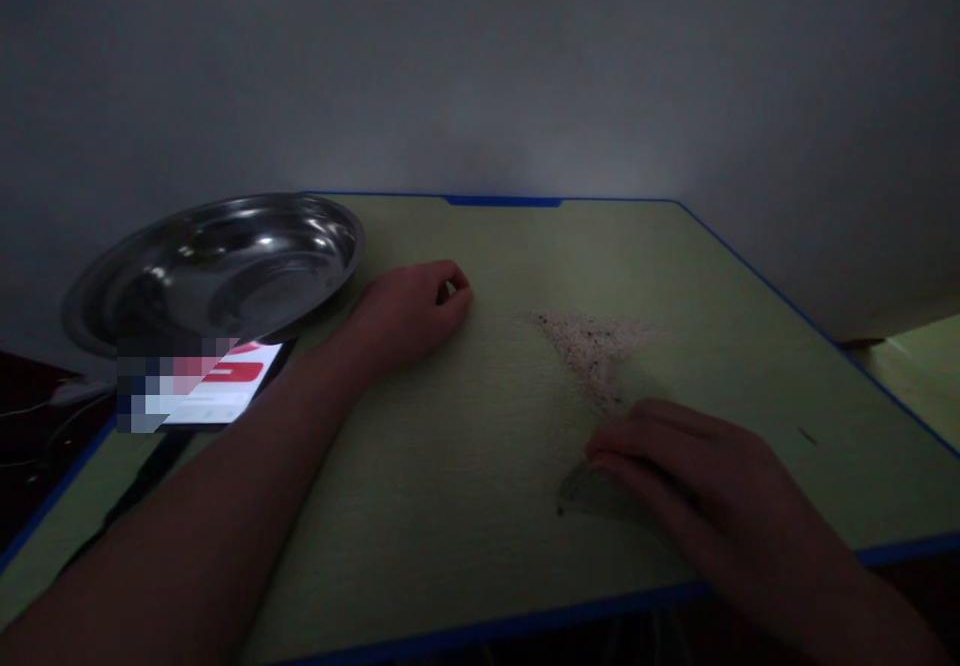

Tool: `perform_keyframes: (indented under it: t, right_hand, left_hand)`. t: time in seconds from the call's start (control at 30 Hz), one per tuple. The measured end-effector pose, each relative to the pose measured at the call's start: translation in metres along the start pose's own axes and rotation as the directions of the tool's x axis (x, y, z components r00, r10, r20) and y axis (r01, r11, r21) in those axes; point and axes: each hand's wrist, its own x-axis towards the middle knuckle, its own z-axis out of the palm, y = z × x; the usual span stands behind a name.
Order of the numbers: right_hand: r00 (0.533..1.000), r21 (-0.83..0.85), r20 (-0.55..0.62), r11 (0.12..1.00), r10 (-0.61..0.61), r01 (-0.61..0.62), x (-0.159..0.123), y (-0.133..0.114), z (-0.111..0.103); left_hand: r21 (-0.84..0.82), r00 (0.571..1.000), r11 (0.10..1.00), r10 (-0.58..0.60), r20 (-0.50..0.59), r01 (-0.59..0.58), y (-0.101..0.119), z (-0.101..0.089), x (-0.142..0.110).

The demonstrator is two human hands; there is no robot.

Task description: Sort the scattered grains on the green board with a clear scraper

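A thin spread of pale grains with dark specks (596, 344) lies on a green table (480, 246) with a blue edge. My right hand (675, 456) rests flat beside the near end of the grains, fingers stretched out and together, fingertips touching the table. My left hand (416, 306) lies on the table left of the grains, curled into a loose fist, with nothing visible in it. A shiny steel bowl (217, 266) sits at the table's back left corner, close to my left wrist.
A lit phone (221, 381) lies under the bowl's near rim at the table's left edge. A pale wall stands right behind the table. A second green surface (915, 366) shows at the right. The scene is dim.
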Motion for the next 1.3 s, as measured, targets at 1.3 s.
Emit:
perform_keyframes:
  t: [1.3]
  right_hand:
    - [0.995,-0.238,0.015,0.967,0.1,-0.093,0.018,0.046,-0.032]
  left_hand:
    - [-0.001,1.0,1.0,0.0,0.02,0.0,-0.004,-0.001,0.001]
